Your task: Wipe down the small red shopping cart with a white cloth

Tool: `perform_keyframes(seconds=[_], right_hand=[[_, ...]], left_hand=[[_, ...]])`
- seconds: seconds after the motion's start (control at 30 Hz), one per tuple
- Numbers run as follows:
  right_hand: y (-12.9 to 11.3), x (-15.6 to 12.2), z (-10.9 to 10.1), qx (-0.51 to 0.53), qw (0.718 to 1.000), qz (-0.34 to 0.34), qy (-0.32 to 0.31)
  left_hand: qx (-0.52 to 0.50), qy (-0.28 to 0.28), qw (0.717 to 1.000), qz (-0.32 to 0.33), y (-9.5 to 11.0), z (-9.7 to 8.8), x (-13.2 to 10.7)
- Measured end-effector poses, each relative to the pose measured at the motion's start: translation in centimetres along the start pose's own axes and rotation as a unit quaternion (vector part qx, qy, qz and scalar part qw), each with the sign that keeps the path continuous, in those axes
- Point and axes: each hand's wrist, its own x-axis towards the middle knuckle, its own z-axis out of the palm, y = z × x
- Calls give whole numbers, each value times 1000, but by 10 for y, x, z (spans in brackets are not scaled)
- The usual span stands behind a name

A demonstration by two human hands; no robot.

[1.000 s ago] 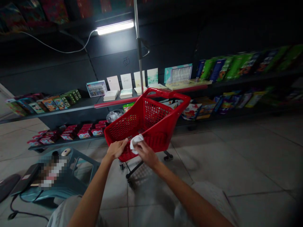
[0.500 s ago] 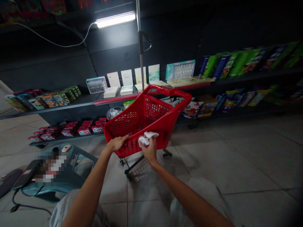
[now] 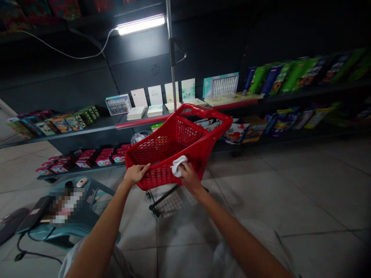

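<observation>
- Head view, lower left: a blue-grey stool (image 3: 87, 212) carries a pale mouse (image 3: 82, 182) at its far edge.
- Left of centre: the left hand (image 3: 135, 174) rests on the rim at the near left corner of the red cart (image 3: 198, 154), thumb stretched along it; whether the other fingers curl round the rim cannot be told.
- Centre: the cart stands on the floor, its handle toward the upper right.
- Just right of the left hand: the right hand (image 3: 189, 177), fingers bunched, pinches a white cloth (image 3: 177, 166) at the cart's near side.
</observation>
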Motion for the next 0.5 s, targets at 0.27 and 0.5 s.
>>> perform_keyframes(seconds=[0.27,0.5], right_hand=[[61,5,-29,35,931,219,290],[-3,-23,93,254,842,377,291]], left_hand=[[-15,-31,998,45,6,-5,9],[-18,-71,996,54,24,6,22]])
